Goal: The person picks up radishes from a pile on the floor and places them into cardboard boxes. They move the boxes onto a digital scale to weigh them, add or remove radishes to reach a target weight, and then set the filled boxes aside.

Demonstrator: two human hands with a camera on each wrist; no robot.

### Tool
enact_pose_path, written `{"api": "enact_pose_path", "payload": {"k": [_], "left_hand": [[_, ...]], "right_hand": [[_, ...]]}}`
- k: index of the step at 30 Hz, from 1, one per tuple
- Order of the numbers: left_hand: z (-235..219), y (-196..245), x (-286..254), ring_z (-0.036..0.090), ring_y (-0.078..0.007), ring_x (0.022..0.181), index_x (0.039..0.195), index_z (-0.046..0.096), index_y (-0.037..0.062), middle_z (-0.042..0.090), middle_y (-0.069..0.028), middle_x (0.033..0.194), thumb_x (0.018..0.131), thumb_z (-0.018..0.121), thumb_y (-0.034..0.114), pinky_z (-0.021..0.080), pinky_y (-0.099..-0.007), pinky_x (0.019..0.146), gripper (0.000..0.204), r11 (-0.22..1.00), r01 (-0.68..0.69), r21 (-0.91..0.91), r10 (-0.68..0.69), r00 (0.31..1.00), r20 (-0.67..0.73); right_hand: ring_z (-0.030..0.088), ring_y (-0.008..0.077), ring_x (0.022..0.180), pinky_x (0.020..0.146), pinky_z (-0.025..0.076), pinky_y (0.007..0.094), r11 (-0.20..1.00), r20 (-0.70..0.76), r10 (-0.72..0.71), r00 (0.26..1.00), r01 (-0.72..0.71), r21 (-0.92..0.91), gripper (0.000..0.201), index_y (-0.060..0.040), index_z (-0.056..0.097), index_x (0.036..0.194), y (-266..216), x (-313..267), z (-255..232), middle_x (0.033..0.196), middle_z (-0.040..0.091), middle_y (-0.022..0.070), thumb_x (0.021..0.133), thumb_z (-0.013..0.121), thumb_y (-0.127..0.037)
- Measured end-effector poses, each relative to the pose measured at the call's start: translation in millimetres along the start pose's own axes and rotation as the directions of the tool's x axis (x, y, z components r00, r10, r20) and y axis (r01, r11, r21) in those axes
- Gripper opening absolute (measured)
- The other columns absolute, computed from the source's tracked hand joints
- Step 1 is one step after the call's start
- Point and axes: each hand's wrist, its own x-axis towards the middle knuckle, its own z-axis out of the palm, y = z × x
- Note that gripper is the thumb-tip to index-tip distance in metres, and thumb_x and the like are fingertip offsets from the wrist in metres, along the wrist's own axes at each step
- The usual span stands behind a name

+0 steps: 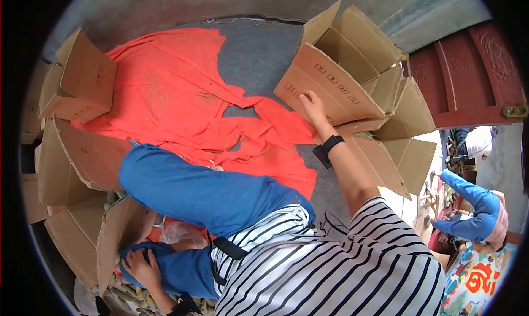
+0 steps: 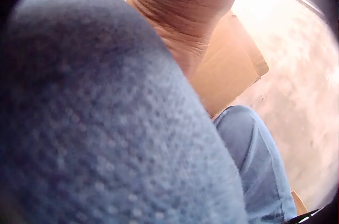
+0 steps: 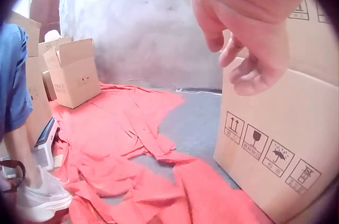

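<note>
While the left hand rests spread on blue denim, the right hand, fingers loosely curled, touches the corrugated cardboard box at two o'clock.

Packing yard, open cardboard boxes, red cloth on concrete floor

The person wears a black-and-white striped short-sleeved top, blue denim trousers and a white lace-up sneaker — with black strapped wrist bands on both bare arms

Matt brown cardboard box, crumpled red cloth — thin, rough grey concrete floor, blue denim trousers — soft.
</note>
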Motion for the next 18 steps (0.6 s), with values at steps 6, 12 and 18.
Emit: {"api": "enact_pose_path", "payload": {"k": [6,12,18], "left_hand": [[-2.0,2.9,0.2,0.054,-0.0306,0.115,0.094,0.066,0.0043,0.065,-0.0156,0.102,0.086,0.062,0.026,0.026,-0.0515,0.11,0.023,1.0,0.014,0.011,-0.014,1.0,0.012],[-5.1,2.3,0.9,0.053,-0.0309,0.115,0.095,0.064,0.0041,0.064,-0.0133,0.103,0.086,0.061,0.024,0.024,-0.0505,0.111,0.022,0.999,0.029,0.021,-0.03,0.999,0.038],[-12.3,-10.2,-12.2,0.052,-0.031,0.115,0.095,0.063,0.0043,0.064,-0.0117,0.1,0.085,0.062,0.024,0.023,-0.0503,0.112,0.022,0.997,0.079,0.017,-0.079,0.996,0.03]], "right_hand": [[0.065,0.028,0.101,0.086,0.05,0.0359,0.998,0.067,0.049,0.997,-0.052,0.04,0.04,-0.0046,0.061,0.121,9.4,38.2,14.9,0.108,0.067,0.0182,0.089,0.058,-0.028],[0.064,0.0207,0.095,0.083,0.05,0.0325,0.961,0.16,0.269,0.95,-0.276,0.027,0.038,-0.0002,0.06,0.119,29.0,72.7,14.4,0.107,0.068,0.013,0.092,0.054,-0.026],[0.06,0.015,0.084,0.07,0.051,0.0304,0.981,0.159,-0.109,0.981,0.132,-0.145,0.036,-0.0057,0.062,0.12,103.1,128.4,28.0,0.102,0.066,0.0036,0.1,0.046,-0.03]]}}
